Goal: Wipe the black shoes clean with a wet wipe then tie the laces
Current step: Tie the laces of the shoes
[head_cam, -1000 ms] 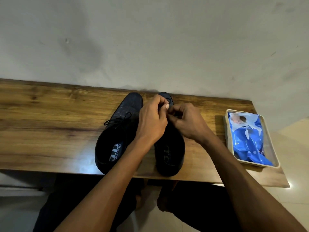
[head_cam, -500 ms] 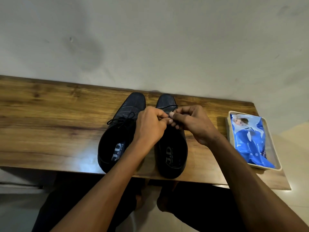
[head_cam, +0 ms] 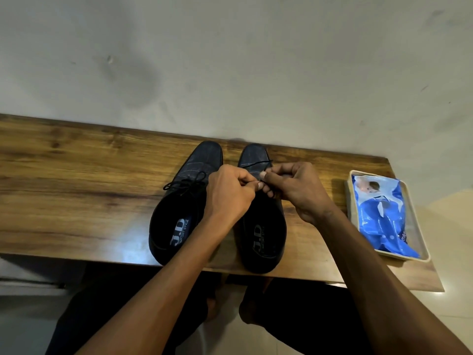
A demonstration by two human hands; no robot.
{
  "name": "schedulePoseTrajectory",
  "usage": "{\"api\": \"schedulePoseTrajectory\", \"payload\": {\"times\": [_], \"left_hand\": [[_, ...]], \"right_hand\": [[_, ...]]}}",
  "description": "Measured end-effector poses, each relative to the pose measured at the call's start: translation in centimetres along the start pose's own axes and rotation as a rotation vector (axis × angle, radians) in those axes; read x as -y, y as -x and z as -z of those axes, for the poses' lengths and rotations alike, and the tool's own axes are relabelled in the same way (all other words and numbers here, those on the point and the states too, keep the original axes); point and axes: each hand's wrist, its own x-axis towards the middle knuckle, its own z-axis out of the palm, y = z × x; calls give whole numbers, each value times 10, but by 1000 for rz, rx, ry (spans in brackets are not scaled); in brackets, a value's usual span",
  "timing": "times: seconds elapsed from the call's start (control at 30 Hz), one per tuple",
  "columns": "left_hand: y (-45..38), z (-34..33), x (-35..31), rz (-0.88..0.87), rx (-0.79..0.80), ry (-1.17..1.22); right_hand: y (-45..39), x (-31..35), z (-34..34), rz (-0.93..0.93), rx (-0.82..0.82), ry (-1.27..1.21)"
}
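Both hands — left (head_cam: 230, 196), right (head_cam: 298, 190) — fingers curled, thumbs pinching, fingertips nearly touching.

just one head-worn wide-angle view, looking forward and down, close over the long brown wooden table (head_cam: 76, 196) against the pale wall (head_cam: 230, 60).

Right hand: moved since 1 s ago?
Yes. The right hand has shifted along the right shoe from its toe toward its opening, pinching the lace.

We see a wooden desk (head_cam: 76, 180) against a pale wall (head_cam: 230, 60), and a cream tray (head_cam: 423, 248) near its right end.
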Motion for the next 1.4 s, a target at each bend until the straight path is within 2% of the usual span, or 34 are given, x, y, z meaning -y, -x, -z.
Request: {"api": "schedulePoseTrajectory", "payload": {"times": [0.3,0.5,0.6,0.7,0.77,0.87,0.97,1.03,1.17,1.4], "left_hand": [[3,-8,-1,27,-28,21],[3,-10,2,-21,-13,-46],[4,-9,2,-43,-18,-62],[5,-9,2,-60,-20,-74],[5,-9,2,-70,-16,-85],[5,-9,0,-82,-13,-86],[6,-8,0,-99,-13,-93],[6,-7,1,-103,-9,-96],[7,-7,1,-105,-20,-127],[5,-8,2,-90,-43,-116]], "right_hand": [[1,2,-1,6,-61,10],[2,8,6,173,38,600],[5,12,9,170,108,725],[6,13,11,192,111,780],[5,13,11,141,142,747],[4,15,8,-31,227,618],[4,18,9,-99,253,535],[6,21,10,-111,276,475],[7,18,13,-36,302,533],[7,13,23,-74,229,419]]}}
